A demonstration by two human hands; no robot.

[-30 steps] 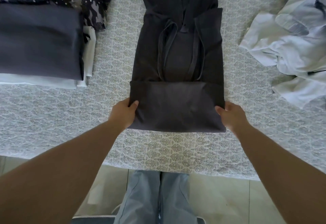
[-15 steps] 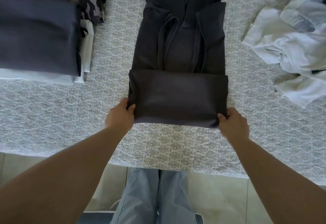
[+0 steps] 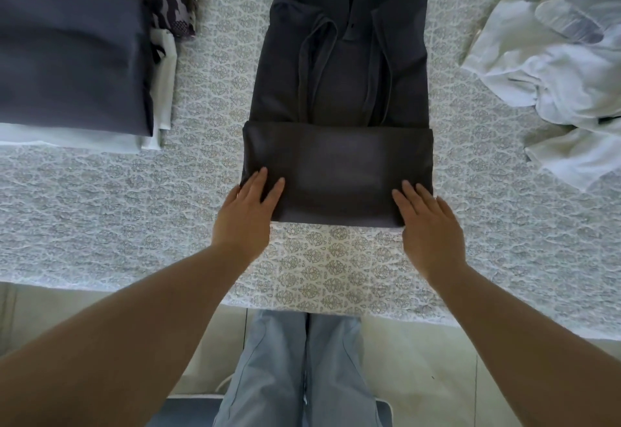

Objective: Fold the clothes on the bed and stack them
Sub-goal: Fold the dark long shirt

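Pressing flat, straight-fingered left hand (image 3: 247, 211) and right hand (image 3: 428, 221) on the soft, light dark shirt (image 3: 339, 90), you should grip its folded near corners.

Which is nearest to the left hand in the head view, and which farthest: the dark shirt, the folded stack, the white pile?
1. Dark shirt, centre: the left hand rests on its folded end.
2. Folded stack, far left.
3. White pile, far right, beyond the right hand.

No legible text, no labels, no brand marks, no numbers, no signs on anything in view.
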